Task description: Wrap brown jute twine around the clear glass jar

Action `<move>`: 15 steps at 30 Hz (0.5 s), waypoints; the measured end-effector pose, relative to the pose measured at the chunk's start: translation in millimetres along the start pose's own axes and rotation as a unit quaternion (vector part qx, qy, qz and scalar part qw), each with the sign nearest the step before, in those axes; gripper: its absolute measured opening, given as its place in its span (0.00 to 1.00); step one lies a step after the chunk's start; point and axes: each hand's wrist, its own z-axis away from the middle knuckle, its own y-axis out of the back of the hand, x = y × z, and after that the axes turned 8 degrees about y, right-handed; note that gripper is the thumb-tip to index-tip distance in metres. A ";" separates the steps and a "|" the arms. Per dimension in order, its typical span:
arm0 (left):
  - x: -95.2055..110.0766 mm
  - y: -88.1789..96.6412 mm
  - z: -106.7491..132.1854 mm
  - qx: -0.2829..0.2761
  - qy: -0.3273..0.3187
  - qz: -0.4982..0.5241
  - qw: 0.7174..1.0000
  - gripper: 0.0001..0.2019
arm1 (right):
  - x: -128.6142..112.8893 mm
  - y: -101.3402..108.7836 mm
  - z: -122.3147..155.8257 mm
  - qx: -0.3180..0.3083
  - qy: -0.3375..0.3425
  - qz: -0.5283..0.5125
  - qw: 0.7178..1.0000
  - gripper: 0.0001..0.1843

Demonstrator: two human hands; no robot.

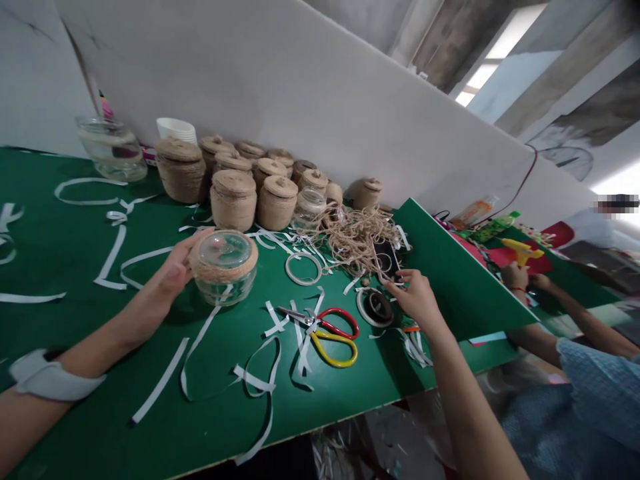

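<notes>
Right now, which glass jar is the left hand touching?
The front glass jar, with twine around its upper part. The large leftmost jar and the clear one beside tangled twine stand apart from the left hand.

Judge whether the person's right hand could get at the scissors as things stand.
Likely yes: the scissors lie uncovered, handles toward the right hand. A low roll sits between, but the hand could probably pass over it.

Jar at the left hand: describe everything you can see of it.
The jar looks like clear glass, round and squat, with brown twine wound in a band about its upper part. It stands on the green table, a smooth disc-like end up, perhaps inverted. The left hand touches its side.
</notes>
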 end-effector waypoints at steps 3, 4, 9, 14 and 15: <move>4.1 3.2 -1.0 -0.034 0.061 0.069 0.995 0.38 | -10.2 10.4 6.1 -0.054 -0.007 -0.066 0.996 0.27; 6.2 4.1 -1.7 -0.006 0.063 0.070 0.996 0.37 | -15.8 13.3 9.3 -0.063 -0.014 -0.116 0.991 0.28; 18.5 2.6 -4.7 0.131 -0.028 0.037 0.990 0.31 | -52.6 22.7 23.9 -0.130 -0.096 -0.427 0.890 0.28; 25.8 1.8 -1.1 0.184 -0.117 -0.021 0.976 0.25 | -84.0 25.5 38.0 -0.168 -0.071 -0.468 0.865 0.23; 27.4 1.9 0.1 0.187 -0.135 -0.038 0.972 0.24 | -88.2 25.0 42.2 -0.179 -0.058 -0.462 0.867 0.23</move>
